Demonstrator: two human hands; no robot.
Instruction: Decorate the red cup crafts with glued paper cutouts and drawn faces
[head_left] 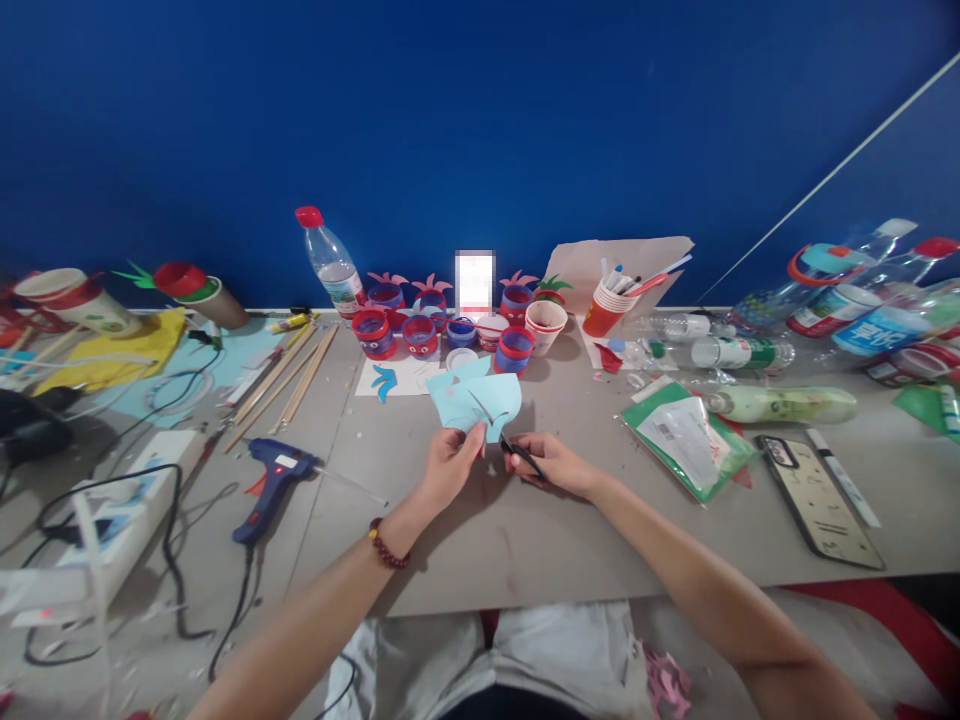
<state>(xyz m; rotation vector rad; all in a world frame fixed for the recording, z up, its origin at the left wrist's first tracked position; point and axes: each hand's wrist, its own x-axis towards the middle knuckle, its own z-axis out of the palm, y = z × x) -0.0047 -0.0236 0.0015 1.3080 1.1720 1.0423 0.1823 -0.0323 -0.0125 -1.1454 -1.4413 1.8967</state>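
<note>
My left hand [448,462] pinches the lower edge of a light blue paper sheet [474,400], holding it just above the grey table [480,540]. A curved cut line shows in the sheet. My right hand [553,462] grips black-handled scissors [521,455], whose blades reach up into the paper's lower edge. A dark red bead bracelet [388,548] circles my left wrist.
Red-and-blue decorated paper cups [420,335] stand behind the paper. A blue glue gun [274,470] lies at left beside wooden sticks [296,375] and a white power strip [112,520]. At right lie plastic bottles [780,403], a green packet [686,435] and a phone [817,500].
</note>
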